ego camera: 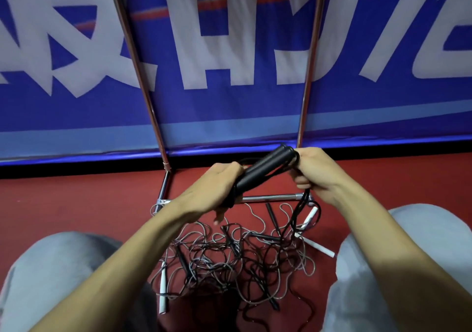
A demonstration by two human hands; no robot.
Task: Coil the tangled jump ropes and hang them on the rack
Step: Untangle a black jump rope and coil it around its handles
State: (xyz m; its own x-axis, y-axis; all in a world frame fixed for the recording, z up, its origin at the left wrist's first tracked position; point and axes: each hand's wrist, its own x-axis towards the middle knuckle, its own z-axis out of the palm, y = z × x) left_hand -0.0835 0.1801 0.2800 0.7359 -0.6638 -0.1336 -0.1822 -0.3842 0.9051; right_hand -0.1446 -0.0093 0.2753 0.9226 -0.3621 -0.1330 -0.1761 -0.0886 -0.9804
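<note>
Both left hand (217, 188) and right hand (316, 170) clench the black handles (263, 170) mid-coil; cord (296, 216) dangling below the fingers (302, 179) likely needs winding next.

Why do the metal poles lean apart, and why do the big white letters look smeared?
Head view: the wide-angle lens splays the rack poles; the banner letters are soft, probably motion blur; the left hand, right hand and black handles look sharper; the floor bar glints; shadow darkens the near edge of the rope pile.
</note>
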